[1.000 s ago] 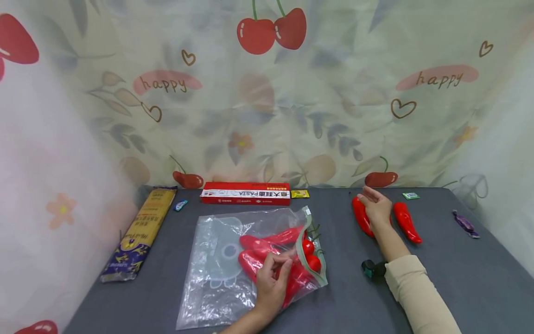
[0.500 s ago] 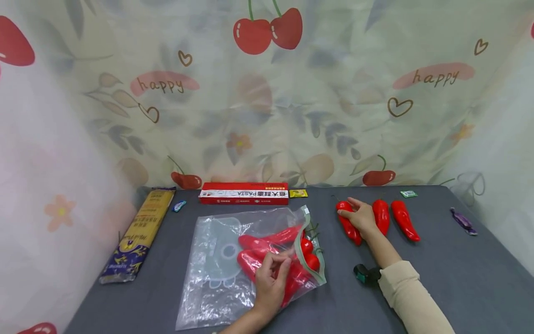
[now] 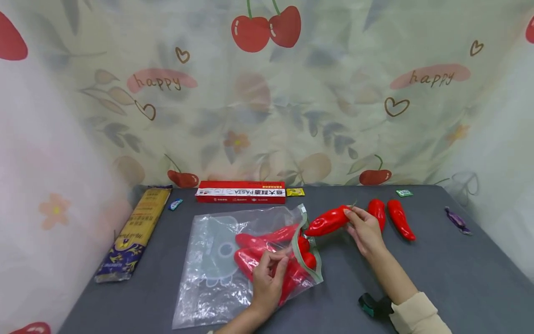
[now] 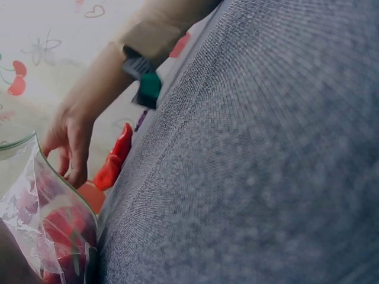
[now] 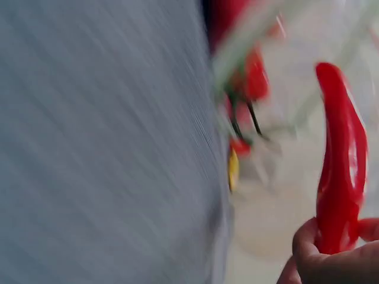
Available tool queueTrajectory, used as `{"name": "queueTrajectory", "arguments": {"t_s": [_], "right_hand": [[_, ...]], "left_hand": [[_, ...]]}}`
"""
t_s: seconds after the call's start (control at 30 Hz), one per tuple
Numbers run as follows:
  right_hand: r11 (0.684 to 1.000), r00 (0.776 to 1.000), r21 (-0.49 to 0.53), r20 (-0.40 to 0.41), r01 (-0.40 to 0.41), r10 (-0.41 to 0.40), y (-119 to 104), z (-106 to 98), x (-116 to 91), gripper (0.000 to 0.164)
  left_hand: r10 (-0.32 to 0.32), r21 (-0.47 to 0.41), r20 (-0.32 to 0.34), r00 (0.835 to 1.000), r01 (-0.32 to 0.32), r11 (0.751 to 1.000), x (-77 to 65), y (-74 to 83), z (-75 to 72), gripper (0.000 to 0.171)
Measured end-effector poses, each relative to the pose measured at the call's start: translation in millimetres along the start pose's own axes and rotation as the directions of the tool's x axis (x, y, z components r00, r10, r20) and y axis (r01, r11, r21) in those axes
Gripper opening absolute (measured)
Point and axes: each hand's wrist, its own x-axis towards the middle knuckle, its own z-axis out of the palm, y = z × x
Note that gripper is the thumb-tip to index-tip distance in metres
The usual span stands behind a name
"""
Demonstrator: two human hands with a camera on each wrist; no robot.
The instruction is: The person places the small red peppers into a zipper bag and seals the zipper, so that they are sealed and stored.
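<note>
Pinching pepper point(image 3: 327, 221) by stem end w/ your R hand point(image 3: 365, 227), tip at mouth point(image 3: 318, 275) of bag point(image 3: 227, 287), approx 2 o'clock; L hand point(image 3: 267, 284) pinches bag. Tip cd snag if L grip slackens & mouth sags.

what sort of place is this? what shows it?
Probably a staged recording booth, not a working kitchen: a cherry-print backdrop hangs behind and beside a grey tabletop, where a clear bag and a red pasta box lie.

Red pasta box point(image 3: 240, 192) beside a small yellow packet point(image 3: 295, 192), before a cherry-print curtain point(image 3: 288, 125).
</note>
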Motion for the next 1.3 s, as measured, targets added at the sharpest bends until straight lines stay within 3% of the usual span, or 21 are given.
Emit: {"name": "queueTrajectory", "arguments": {"t_s": [0.13, 0.3, 0.37, 0.53, 0.67, 0.8, 0.93, 1.03, 1.1, 1.2, 1.3], "right_hand": [[0.999, 0.998, -0.034, 0.064, 0.012, -0.009, 17, 18, -16, 0.025], [0.992, 0.989, -0.121, 0.143, 0.038, -0.021, 36, 30, -29, 0.01], [0.98, 0.987, -0.194, 0.157, 0.053, -0.022, 41, 33, -31, 0.013], [0.945, 0.975, -0.319, 0.224, 0.073, 0.001, 45, 36, -32, 0.037], [0.97, 0.959, -0.235, 0.284, 0.066, 0.004, 38, 27, -27, 0.047], [0.992, 0.96, -0.067, 0.269, 0.106, -0.084, 27, 8, -14, 0.047], [0.98, 0.969, -0.002, 0.147, 0.2, -0.198, 9, -19, 5, 0.035], [0.968, 0.968, -0.023, -0.038, 0.249, -0.249, -5, -38, 22, 0.034], [0.964, 0.948, -0.052, -0.174, 0.26, -0.265, -11, -47, 34, 0.037], [0.967, 0.915, -0.134, -0.317, 0.217, -0.249, -18, -60, 47, 0.041], [0.949, 0.905, -0.291, -0.361, 0.121, -0.226, -19, -68, 57, 0.043]], "left_hand": [[-0.004, 0.008, -0.006, 1.0, 0.004, 1.0, -2.0, -7.8, -0.7, 0.014], [-0.073, 0.045, -0.019, 0.997, 0.074, 0.996, -10.6, -20.1, 0.1, 0.012], [-0.069, 0.062, -0.02, 0.997, 0.07, 0.996, -12.4, -22.2, 0.0, 0.012], [0.018, 0.072, -0.021, 1.0, -0.017, 0.997, -12.1, -25.6, -0.7, 0.015], [0.023, 0.049, -0.016, 1.0, -0.022, 0.999, -11.2, -25.5, -0.5, 0.015], [0.009, 0.029, -0.006, 1.0, -0.009, 1.0, -7.6, -16.2, -1.4, 0.015], [0.007, 0.017, -0.012, 1.0, -0.007, 1.0, -2.3, -2.7, -0.7, 0.014], [0.008, 0.018, -0.011, 1.0, -0.007, 1.0, -0.8, 1.5, 0.0, 0.014], [0.002, 0.024, -0.009, 1.0, -0.001, 1.0, -1.0, 1.9, -0.6, 0.014], [-0.012, 0.029, -0.003, 1.0, 0.012, 1.0, -1.6, 1.2, -0.8, 0.014], [-0.008, 0.03, 0.001, 1.0, 0.008, 1.0, -1.2, 1.0, -1.1, 0.014]]}}
